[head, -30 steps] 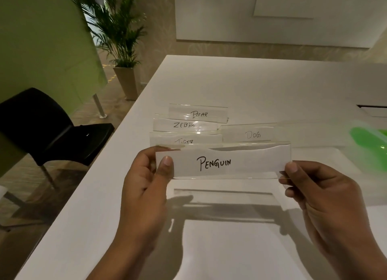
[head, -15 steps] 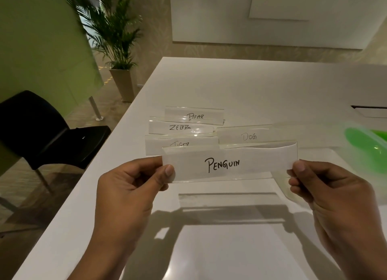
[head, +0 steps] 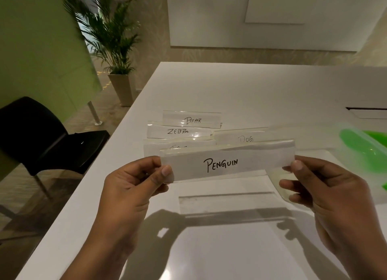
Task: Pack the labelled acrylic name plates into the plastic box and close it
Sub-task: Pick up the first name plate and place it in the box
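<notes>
Acrylic PENGUIN plate (head: 227, 164), stiff, light and likely slick, is pinched at its short ends between left hand (head: 134, 187) fingers (head: 165, 172) and right hand (head: 326, 187); end grips suit it.

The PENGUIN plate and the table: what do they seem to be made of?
PENGUIN plate: looks like clear, glossy plastic, probably acrylic, around a matt white paper slip; its upper edge is see-through and catches light, and the word is handwritten in black ink.

Table: a smooth white top with a slight sheen, perhaps laminate; it shows crisp shadows and soft reflections. The exact material cannot be told.
</notes>
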A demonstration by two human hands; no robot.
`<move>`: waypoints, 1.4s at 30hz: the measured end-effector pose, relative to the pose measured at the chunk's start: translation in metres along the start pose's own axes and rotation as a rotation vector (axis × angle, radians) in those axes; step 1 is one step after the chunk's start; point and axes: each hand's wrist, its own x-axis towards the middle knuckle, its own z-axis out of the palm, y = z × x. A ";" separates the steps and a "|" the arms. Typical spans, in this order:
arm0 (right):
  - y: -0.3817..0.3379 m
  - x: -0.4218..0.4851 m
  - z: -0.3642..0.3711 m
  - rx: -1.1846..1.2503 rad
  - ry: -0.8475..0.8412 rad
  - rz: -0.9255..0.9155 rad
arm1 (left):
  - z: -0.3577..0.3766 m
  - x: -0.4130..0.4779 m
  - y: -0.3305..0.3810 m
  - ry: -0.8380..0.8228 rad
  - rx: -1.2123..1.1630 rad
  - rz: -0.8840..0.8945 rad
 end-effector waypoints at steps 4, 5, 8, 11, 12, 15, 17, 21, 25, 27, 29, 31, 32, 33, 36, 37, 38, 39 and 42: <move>-0.014 0.006 -0.012 -0.165 0.011 -0.138 | 0.005 0.003 0.001 0.009 -0.031 0.004; -0.016 0.009 -0.017 -0.231 -0.007 -0.196 | 0.006 0.003 0.002 -0.005 -0.035 0.011; -0.025 0.019 -0.033 -0.425 -0.126 -0.390 | 0.014 0.003 0.003 -0.050 -0.026 0.033; -0.035 0.032 -0.049 -0.799 -0.306 -0.684 | 0.028 0.001 0.003 -0.063 -0.032 0.027; -0.037 0.037 -0.054 -0.923 -0.358 -0.752 | 0.033 -0.001 0.003 -0.064 -0.027 0.029; -0.042 0.045 -0.066 -1.125 -0.480 -0.825 | 0.053 -0.006 0.001 -0.089 -0.033 0.006; -0.044 0.049 -0.073 -1.235 -0.512 -0.854 | 0.068 -0.011 0.000 -0.116 -0.017 0.009; -0.051 0.053 -0.091 -1.372 -0.463 -0.857 | 0.099 -0.022 0.001 -0.133 -0.021 0.036; -0.060 0.056 -0.107 -1.366 -0.458 -0.840 | 0.120 -0.024 -0.003 -0.147 -0.029 0.052; -0.064 0.058 -0.111 -1.365 -0.438 -0.818 | 0.127 -0.021 -0.004 -0.149 -0.033 0.055; -0.065 0.060 -0.112 -1.365 -0.420 -0.780 | 0.130 -0.016 -0.005 -0.140 -0.018 0.059; -0.065 0.062 -0.112 -1.360 -0.396 -0.739 | 0.130 -0.008 -0.006 -0.130 0.025 0.070; -0.066 0.064 -0.112 -1.361 -0.380 -0.717 | 0.129 -0.005 -0.008 -0.130 0.058 0.074; -0.066 0.065 -0.112 -1.363 -0.361 -0.691 | 0.128 -0.002 -0.010 -0.139 0.098 0.072; -0.069 0.067 -0.112 -1.362 -0.271 -0.611 | 0.126 0.001 -0.023 -0.219 0.178 0.045; -0.067 0.068 -0.111 -1.360 -0.250 -0.592 | 0.125 0.002 -0.029 -0.254 0.219 0.045; -0.065 0.070 -0.111 -1.358 -0.233 -0.575 | 0.126 0.003 -0.035 -0.295 0.276 0.062; -0.062 0.072 -0.111 -1.352 -0.220 -0.561 | 0.127 0.005 -0.041 -0.336 0.343 0.094; -0.051 0.081 -0.117 -1.341 -0.195 -0.508 | 0.139 0.012 -0.049 -0.443 0.534 0.223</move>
